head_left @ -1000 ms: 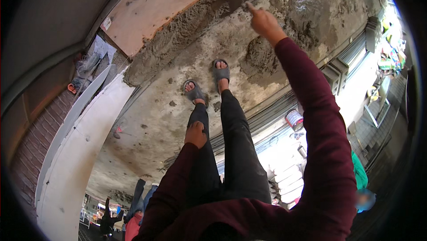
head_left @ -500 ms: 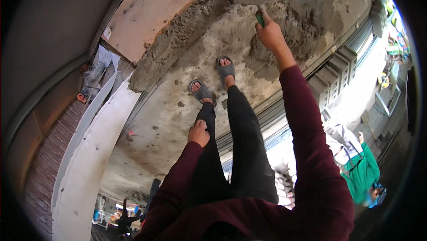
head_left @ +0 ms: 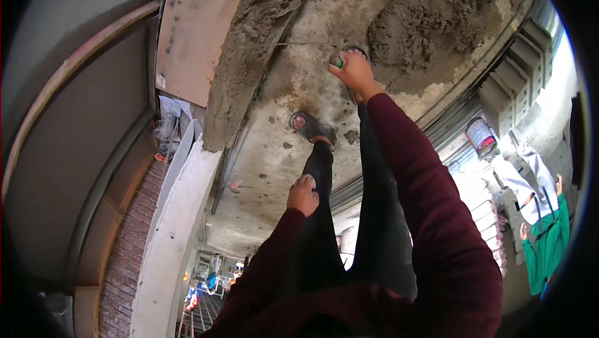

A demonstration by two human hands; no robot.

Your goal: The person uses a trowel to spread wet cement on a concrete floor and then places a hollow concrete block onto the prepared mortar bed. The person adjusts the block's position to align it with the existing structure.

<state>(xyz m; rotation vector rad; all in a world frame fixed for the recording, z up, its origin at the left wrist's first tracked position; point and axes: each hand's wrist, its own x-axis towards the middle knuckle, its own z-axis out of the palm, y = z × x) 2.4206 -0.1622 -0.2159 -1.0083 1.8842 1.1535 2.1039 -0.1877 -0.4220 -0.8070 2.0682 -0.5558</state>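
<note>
My right hand [head_left: 357, 76] is closed around the green handle of a trowel [head_left: 339, 63]. Its blade appears nearly edge-on, a thin line reaching left to the side of a raised strip of wet mortar [head_left: 240, 66]. Most of the handle is hidden by my fingers. A heap of wet mortar [head_left: 430, 19] lies on the concrete floor to the right of that hand. My left hand [head_left: 304, 195] rests on my left leg near the knee, fingers curled in, with nothing visible in it.
My sandalled feet stand on the stained floor [head_left: 268, 176]. Along the strip's left side runs a pinkish board [head_left: 199, 26]; a white ledge [head_left: 168, 238] continues below it. Grey blocks [head_left: 511, 76] and a bucket [head_left: 482, 137] stand at right, near a person in green [head_left: 546, 247].
My right hand has come down and left, bringing the trowel from the mortar heap's edge to the strip's side. The view has turned and shifted. My left hand stays on my leg.
</note>
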